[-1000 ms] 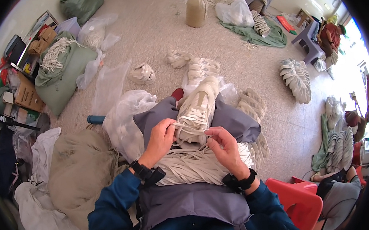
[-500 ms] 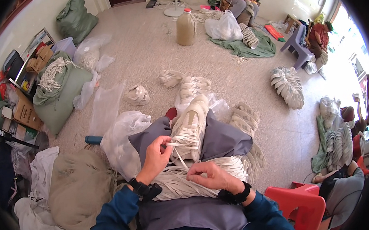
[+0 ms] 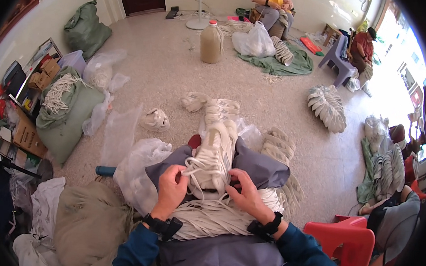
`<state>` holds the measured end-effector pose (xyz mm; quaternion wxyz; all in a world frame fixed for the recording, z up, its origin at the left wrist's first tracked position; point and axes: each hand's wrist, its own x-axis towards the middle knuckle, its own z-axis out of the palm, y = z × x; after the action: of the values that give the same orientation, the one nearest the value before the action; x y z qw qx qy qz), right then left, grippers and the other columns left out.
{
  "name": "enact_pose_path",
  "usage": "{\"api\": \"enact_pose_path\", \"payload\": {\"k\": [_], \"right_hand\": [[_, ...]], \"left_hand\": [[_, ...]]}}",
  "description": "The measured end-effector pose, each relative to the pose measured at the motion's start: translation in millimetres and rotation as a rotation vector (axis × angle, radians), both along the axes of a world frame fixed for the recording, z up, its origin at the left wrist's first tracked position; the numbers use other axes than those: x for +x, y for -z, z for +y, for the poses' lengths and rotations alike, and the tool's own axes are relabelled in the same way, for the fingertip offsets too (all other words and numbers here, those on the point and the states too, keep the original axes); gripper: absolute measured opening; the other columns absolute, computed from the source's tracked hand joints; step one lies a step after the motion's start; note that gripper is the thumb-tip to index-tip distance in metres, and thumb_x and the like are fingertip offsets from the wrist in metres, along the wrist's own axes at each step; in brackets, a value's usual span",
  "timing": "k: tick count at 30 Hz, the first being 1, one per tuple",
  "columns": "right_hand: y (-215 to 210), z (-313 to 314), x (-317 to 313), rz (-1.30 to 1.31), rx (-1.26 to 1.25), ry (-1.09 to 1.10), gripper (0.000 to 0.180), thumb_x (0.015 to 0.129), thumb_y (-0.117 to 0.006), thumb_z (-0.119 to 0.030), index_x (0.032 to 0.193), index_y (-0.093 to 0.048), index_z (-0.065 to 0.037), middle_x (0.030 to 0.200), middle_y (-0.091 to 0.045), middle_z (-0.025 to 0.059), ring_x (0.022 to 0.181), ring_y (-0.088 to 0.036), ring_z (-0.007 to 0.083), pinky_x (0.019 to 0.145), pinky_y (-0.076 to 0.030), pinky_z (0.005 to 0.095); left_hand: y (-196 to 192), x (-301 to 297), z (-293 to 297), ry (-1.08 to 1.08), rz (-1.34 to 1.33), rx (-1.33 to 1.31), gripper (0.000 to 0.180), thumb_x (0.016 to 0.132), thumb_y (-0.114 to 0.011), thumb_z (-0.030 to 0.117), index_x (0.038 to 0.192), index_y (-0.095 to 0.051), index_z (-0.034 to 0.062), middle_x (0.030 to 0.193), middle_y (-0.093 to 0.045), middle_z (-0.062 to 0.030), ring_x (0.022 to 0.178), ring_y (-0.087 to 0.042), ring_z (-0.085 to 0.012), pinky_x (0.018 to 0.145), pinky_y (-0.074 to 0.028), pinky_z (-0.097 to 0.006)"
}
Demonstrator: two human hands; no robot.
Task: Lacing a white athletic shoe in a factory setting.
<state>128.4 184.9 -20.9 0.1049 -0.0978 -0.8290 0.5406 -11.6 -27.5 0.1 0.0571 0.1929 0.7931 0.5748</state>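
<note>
A whitish sneaker lies on my lap, toe pointing away from me, with loose laces across its upper. At its left side my left hand is closed in a pinch on a white shoelace. My right hand is bent against the right side of the shoe's opening, thumb and fingers curled; what they grip there is hidden. Below both hands a thick bundle of white laces spreads over the grey cloth on my lap.
More sneakers are lined up beyond, with others stacked at the right. A plastic bag and olive sack lie left; a red stool stands lower right. Other people sit at the back and right.
My right hand has moved up and forward, from above the lace bundle to the shoe's right side. My left hand has shifted slightly left and toward me, still pinching the lace. The view has tilted up.
</note>
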Motion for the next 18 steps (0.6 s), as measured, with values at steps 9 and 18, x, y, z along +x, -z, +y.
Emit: {"api": "enact_pose_path", "payload": {"k": [9, 18], "right_hand": [[-34.1, 3.9, 1.5, -0.143, -0.999, -0.161, 0.043, 0.098, -0.071, -0.019, 0.135, -0.059, 0.0, 0.124, -0.069, 0.0039, 0.111, -0.062, 0.0105, 0.099, -0.048, 0.028], [-26.6, -10.0, 2.2, -0.183, -0.716, -0.289, 0.038, 0.095, -0.073, -0.017, 0.128, -0.063, -0.001, 0.121, -0.069, 0.0037, 0.105, -0.062, 0.0129, 0.095, -0.049, 0.0287]], "left_hand": [[-26.4, 9.8, 0.9, 0.049, -0.168, 0.24, 0.01, 0.101, -0.062, 0.008, 0.102, -0.066, -0.0008, 0.086, -0.066, -0.0009, 0.068, -0.063, -0.0069, 0.058, -0.053, -0.022], [-47.6, -17.7, -17.5, -0.054, -0.123, 0.097, 0.017, 0.103, -0.061, 0.015, 0.109, -0.067, 0.0001, 0.082, -0.065, 0.0014, 0.061, -0.056, -0.0049, 0.055, -0.047, -0.022]]}}
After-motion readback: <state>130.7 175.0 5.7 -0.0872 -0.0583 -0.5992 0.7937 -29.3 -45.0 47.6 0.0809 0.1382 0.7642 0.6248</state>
